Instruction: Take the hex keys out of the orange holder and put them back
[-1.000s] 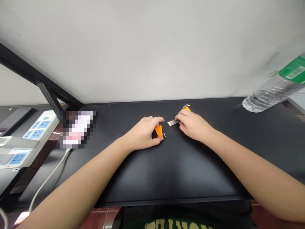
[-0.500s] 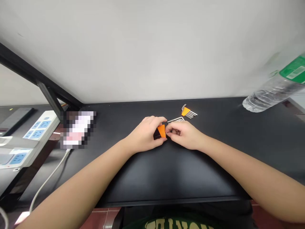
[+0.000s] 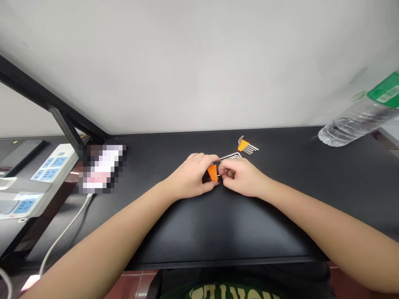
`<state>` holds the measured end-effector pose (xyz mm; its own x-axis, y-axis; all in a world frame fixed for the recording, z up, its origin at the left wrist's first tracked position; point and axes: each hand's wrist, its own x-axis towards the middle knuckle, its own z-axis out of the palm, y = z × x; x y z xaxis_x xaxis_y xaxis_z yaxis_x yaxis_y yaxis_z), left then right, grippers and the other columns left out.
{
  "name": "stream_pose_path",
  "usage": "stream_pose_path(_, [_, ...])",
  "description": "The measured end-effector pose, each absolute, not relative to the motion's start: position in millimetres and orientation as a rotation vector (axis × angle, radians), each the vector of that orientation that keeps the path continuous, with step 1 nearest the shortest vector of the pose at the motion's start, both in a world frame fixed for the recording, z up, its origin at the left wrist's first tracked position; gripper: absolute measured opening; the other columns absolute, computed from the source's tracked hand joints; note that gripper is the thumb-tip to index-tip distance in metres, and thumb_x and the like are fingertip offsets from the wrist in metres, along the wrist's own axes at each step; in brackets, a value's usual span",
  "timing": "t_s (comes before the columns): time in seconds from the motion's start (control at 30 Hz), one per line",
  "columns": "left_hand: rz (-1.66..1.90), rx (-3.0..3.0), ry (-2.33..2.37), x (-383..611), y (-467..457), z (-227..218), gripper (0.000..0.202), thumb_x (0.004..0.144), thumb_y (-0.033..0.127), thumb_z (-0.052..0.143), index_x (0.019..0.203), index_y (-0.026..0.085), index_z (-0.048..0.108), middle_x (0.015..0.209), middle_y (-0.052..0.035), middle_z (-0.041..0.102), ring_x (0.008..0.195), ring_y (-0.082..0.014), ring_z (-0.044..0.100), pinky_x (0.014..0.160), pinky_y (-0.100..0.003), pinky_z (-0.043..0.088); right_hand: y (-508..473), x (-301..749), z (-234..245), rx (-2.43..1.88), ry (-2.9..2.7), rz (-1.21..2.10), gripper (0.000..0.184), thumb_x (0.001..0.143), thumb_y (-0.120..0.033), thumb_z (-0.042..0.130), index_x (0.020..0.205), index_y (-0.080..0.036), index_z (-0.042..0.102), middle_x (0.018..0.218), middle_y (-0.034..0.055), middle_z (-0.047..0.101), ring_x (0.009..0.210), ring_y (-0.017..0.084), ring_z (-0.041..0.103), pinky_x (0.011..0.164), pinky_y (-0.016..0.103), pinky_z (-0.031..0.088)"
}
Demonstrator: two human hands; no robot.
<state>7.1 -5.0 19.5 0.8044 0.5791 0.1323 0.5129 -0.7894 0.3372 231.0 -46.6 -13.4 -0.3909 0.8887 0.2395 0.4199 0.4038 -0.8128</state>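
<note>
My left hand (image 3: 190,176) is closed round an orange and black hex-key holder (image 3: 211,173) at the middle of the black table (image 3: 199,232). My right hand (image 3: 241,177) is right beside it, fingertips pinched on a small metal key end at the holder's right edge. Just behind my right hand lie a few loose silver hex keys (image 3: 230,156). Farther back sits a second orange holder with hex keys (image 3: 246,146), apart from both hands.
A clear plastic bottle with a green label (image 3: 358,118) lies at the back right. A blurred-out object (image 3: 101,168) sits at the left, with white power strips (image 3: 37,174) and a white cable (image 3: 62,234) beyond. A white wall rises behind the table.
My right hand left the far orange holder and loose keys at the back and came to the holder in my left hand, pinching at its edge. My left hand barely moved.
</note>
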Motion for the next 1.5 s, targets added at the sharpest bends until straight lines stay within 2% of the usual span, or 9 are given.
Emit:
stream_pose_path(0.2, [0.265, 2.75, 0.962, 1.6, 0.2, 20.5, 0.047, 0.087, 0.031, 0.071, 0.129, 0.022, 0.051, 0.118, -0.008, 0.068, 0.109, -0.0261, 0.061, 0.109, -0.05, 0.042, -39.8, 248.9, -3.0, -1.399, -2.035, 0.74, 0.016, 0.072, -0.007, 0.057, 0.077, -0.022, 0.053, 0.066, -0.0052, 0.059, 0.062, 0.013, 0.053, 0.061, 0.026, 0.039])
stream_pose_path(0.4, [0.259, 2.71, 0.982, -1.8, 2.7, 19.6, 0.05, 0.087, 0.03, 0.071, 0.132, 0.023, 0.051, 0.117, -0.0065, 0.07, 0.11, -0.0254, 0.062, 0.111, -0.05, 0.042, -36.0, 263.6, 0.2, -1.78, -2.288, 0.303, 0.004, 0.088, -0.021, 0.059, 0.084, -0.022, 0.06, 0.076, 0.003, 0.066, 0.065, 0.019, 0.057, 0.056, 0.03, 0.032])
stream_pose_path(0.5, [0.259, 2.708, 0.972, -0.1, 1.7, 20.2, 0.049, 0.087, 0.032, 0.071, 0.131, 0.023, 0.052, 0.118, -0.0067, 0.07, 0.11, -0.0257, 0.062, 0.111, -0.05, 0.042, -36.2, 265.3, 0.0, -1.768, -2.319, 0.103, 0.011, 0.093, -0.029, 0.059, 0.095, -0.021, 0.066, 0.095, 0.009, 0.07, 0.073, 0.021, 0.061, 0.06, 0.033, 0.036])
stream_pose_path(0.63, [0.269, 2.703, 0.969, 1.3, 0.9, 19.9, 0.051, 0.087, 0.034, 0.072, 0.133, 0.023, 0.052, 0.12, -0.0074, 0.069, 0.112, -0.026, 0.063, 0.111, -0.05, 0.043, -33.4, 262.9, -9.3, -1.501, -2.379, -0.008, 0.032, 0.093, -0.03, 0.063, 0.123, -0.02, 0.067, 0.129, 0.0142, 0.064, 0.109, 0.031, 0.062, 0.086, 0.043, 0.048])
stream_pose_path(0.73, [0.266, 2.703, 0.953, 2.1, 0.2, 19.4, 0.054, 0.087, 0.033, 0.073, 0.135, 0.024, 0.051, 0.12, -0.0071, 0.068, 0.114, -0.026, 0.063, 0.112, -0.05, 0.042, -28.8, 257.9, -20.6, -1.396, -2.372, 0.061, 0.029, 0.095, -0.019, 0.057, 0.121, -0.018, 0.068, 0.123, 0.0137, 0.065, 0.112, 0.03, 0.059, 0.096, 0.045, 0.047])
stream_pose_path(0.87, [0.247, 2.701, 0.951, 3.7, -1.2, 19.8, 0.052, 0.087, 0.033, 0.072, 0.134, 0.024, 0.052, 0.12, -0.0073, 0.068, 0.114, -0.0265, 0.062, 0.111, -0.05, 0.042, -24.1, 252.6, -30.6, -1.342, -2.326, 0.127, 0.03, 0.09, -0.004, 0.052, 0.112, -0.015, 0.069, 0.112, 0.0129, 0.064, 0.103, 0.027, 0.056, 0.096, 0.042, 0.048])
stream_pose_path(1.1, [0.342, 2.722, 0.892, 5.6, -3.3, 18.9, 0.05, 0.088, 0.032, 0.072, 0.132, 0.024, 0.051, 0.118, -0.0063, 0.068, 0.111, -0.025, 0.062, 0.11, -0.048, 0.043, -34.4, 245.5, -20.8, -1.258, -2.23, 0.118, 0.026, 0.091, -0.009, 0.055, 0.112, -0.016, 0.068, 0.116, 0.0138, 0.065, 0.108, 0.029, 0.057, 0.1, 0.046, 0.046])
stream_pose_path(1.4, [0.528, 2.732, 0.816, 8.0, -7.1, 16.0, 0.046, 0.089, 0.032, 0.07, 0.13, 0.025, 0.05, 0.117, -0.0069, 0.068, 0.107, -0.0244, 0.063, 0.108, -0.047, 0.044, -48.3, 231.6, -13.9, -0.943, -2.046, 0.739, 0.016, 0.093, -0.01, 0.053, 0.095, -0.021, 0.064, 0.086, 0.0013, 0.067, 0.075, 0.015, 0.06, 0.073, 0.03, 0.049])
stream_pose_path(1.5, [0.53, 2.731, 0.816, 7.8, -7.1, 16.3, 0.046, 0.09, 0.034, 0.069, 0.13, 0.024, 0.049, 0.118, -0.0074, 0.068, 0.111, -0.0251, 0.063, 0.11, -0.047, 0.043, -48.3, 231.1, -15.4, -0.937, -1.95, 0.925, 0.017, 0.09, -0.008, 0.054, 0.096, -0.021, 0.064, 0.087, 0.0007, 0.068, 0.073, 0.014, 0.062, 0.071, 0.029, 0.052])
